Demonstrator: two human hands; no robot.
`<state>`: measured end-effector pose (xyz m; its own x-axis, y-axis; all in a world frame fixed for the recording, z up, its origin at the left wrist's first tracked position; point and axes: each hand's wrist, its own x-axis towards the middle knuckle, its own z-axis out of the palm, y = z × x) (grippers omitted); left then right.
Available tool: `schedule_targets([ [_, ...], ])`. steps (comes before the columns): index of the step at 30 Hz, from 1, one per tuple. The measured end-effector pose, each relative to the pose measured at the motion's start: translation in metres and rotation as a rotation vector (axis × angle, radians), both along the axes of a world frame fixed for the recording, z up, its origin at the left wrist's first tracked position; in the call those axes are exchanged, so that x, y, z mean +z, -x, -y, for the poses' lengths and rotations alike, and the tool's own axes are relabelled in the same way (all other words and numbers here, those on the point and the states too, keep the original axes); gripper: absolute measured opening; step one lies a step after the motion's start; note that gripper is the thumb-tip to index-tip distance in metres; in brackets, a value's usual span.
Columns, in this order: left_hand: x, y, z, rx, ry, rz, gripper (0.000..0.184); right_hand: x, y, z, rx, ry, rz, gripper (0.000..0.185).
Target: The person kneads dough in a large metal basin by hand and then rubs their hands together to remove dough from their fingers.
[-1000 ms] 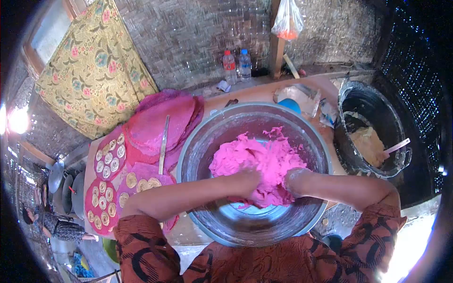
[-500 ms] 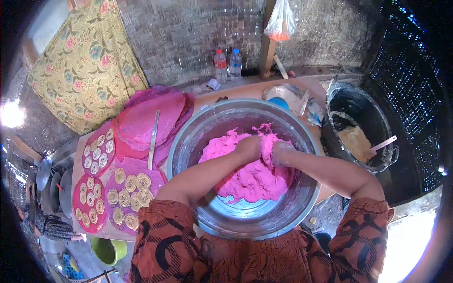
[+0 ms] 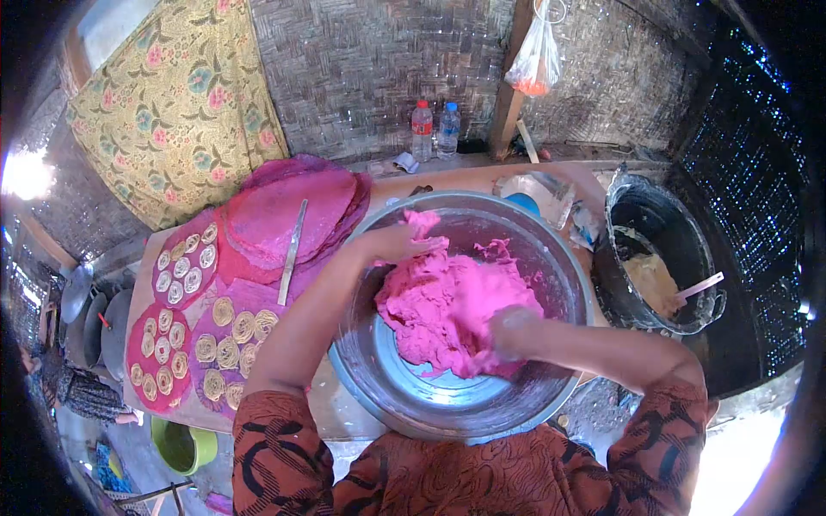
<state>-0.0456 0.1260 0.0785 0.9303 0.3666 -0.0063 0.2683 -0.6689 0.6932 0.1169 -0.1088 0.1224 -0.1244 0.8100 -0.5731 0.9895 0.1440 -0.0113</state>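
Note:
A large mass of pink dough (image 3: 430, 297) lies in a wide metal basin (image 3: 387, 413) in front of me. At the dough's upper left edge is my left hand (image 3: 400, 242), raised a little, its fingers closed around a clump of dough that hides their tips. My right hand (image 3: 516, 334) is at the dough's right side, touching it. Motion smears its fingers and the dough around them, so their pose is unclear. Torn, ragged bits stick up along the dough's far edge.
Left of the basin, pink round sheets (image 3: 288, 215) are stacked under a long flat blade (image 3: 293, 249). Coiled noodle-like nests (image 3: 227, 353) sit on pink mats. At right stands a black bucket (image 3: 658, 193) with beige paste. Two bottles (image 3: 422, 133) stand behind. A person (image 3: 86, 397) is far left.
My hands were together in the dough and are now apart. The left has moved up and left, the right lower. The dough has changed shape, and the whole view has shifted slightly.

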Motion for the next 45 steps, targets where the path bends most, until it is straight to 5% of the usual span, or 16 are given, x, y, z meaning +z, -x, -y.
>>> schedule_targets([
  [2, -0.016, -0.006, 0.001, -0.025, -0.025, -0.11, 0.063, -0.052, 0.006, -0.004, 0.369, -0.198, -0.197, 0.021],
  [3, -0.02, -0.011, 0.005, -0.113, -0.018, -0.233, 0.061, -0.066, 0.014, -0.013, 0.402, -0.294, -0.242, 0.019],
  [4, -0.044, -0.017, 0.0, -0.305, -0.148, 0.045, 0.051, -0.078, 0.027, -0.023, 0.435, -0.384, -0.289, 0.017],
  [6, -0.038, -0.028, 0.018, -0.188, -0.194, -0.048, 0.049, -0.098, 0.045, -0.055, 0.484, -0.532, -0.309, 0.014],
  [8, -0.074, -0.047, 0.01, -0.08, -0.296, -0.132, 0.047, -0.053, 0.079, -0.087, 0.455, -0.11, -0.037, 0.024],
  [10, -0.045, -0.059, 0.018, -0.121, -0.181, -0.262, 0.045, -0.052, 0.091, -0.108, 0.468, 0.032, 0.005, 0.03],
  [13, -0.053, -0.074, 0.016, -0.145, -0.083, -0.359, 0.047, -0.092, 0.094, -0.131, 0.4, -0.032, -0.069, 0.03],
  [14, -0.063, -0.072, 0.015, -0.131, -0.169, -0.264, 0.047, -0.112, 0.1, -0.15, 0.298, 0.131, -0.084, 0.051],
  [18, -0.061, -0.059, 0.014, -0.135, -0.306, -0.206, 0.05, -0.168, 0.102, -0.175, 0.465, 0.025, -0.118, 0.048],
  [22, -0.085, -0.057, 0.004, -0.119, -0.445, -0.33, 0.056, -0.045, 0.096, -0.092, 0.465, -0.165, -0.063, 0.025],
  [24, -0.074, -0.055, 0.02, -0.116, -0.436, -0.385, 0.055, -0.04, 0.079, -0.063, 0.487, -0.134, -0.06, 0.023],
  [28, -0.081, -0.051, 0.031, -0.111, -0.45, -0.428, 0.06, -0.054, 0.01, 0.007, 0.596, -0.351, -0.194, 0.017],
  [32, -0.067, -0.057, 0.043, -0.2, -0.49, -0.541, 0.041, -0.035, -0.023, 0.014, 0.024, -0.124, -0.007, 0.016],
  [38, -0.041, -0.062, 0.058, -0.251, -0.481, -0.71, 0.029, -0.112, -0.07, -0.07, 0.478, -0.374, 0.0, 0.009],
  [40, -0.047, -0.063, 0.051, -0.246, -0.458, -0.683, 0.026, -0.16, -0.063, -0.126, 0.305, -0.11, 0.092, 0.024],
  [45, -0.062, -0.06, 0.034, -0.199, -0.432, -0.562, 0.024, -0.14, -0.065, -0.147, 0.312, -0.3, 0.091, 0.023],
])
